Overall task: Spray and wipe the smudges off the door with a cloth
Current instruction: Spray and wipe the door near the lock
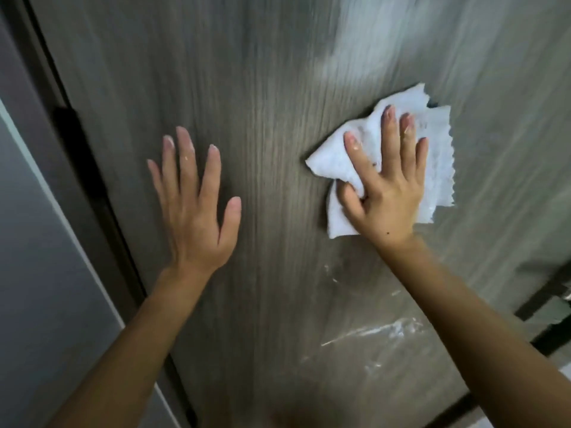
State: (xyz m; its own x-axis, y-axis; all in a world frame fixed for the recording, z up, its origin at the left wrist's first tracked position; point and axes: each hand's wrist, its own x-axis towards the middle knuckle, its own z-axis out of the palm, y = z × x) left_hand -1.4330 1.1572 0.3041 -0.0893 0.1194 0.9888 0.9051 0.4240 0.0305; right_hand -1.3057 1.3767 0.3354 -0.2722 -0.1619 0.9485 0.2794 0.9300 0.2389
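Door (278, 88): grey woodgrain, white smudges (380, 332) low, toward its handle edge.
Cloth (432, 168): right hand (386, 193) presses it flat, thumb pinching a fold.
Left hand (191, 205): fingers wide, bracing.
Advice: sweep down over streaks, firm pressure.

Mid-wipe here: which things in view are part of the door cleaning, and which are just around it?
Part of the job:
door
white cloth, pressed to the door under the right hand
whitish smears below the cloth
left hand, flat on the door

Just around:
dark door frame
pale wall
dark fitting at the right edge
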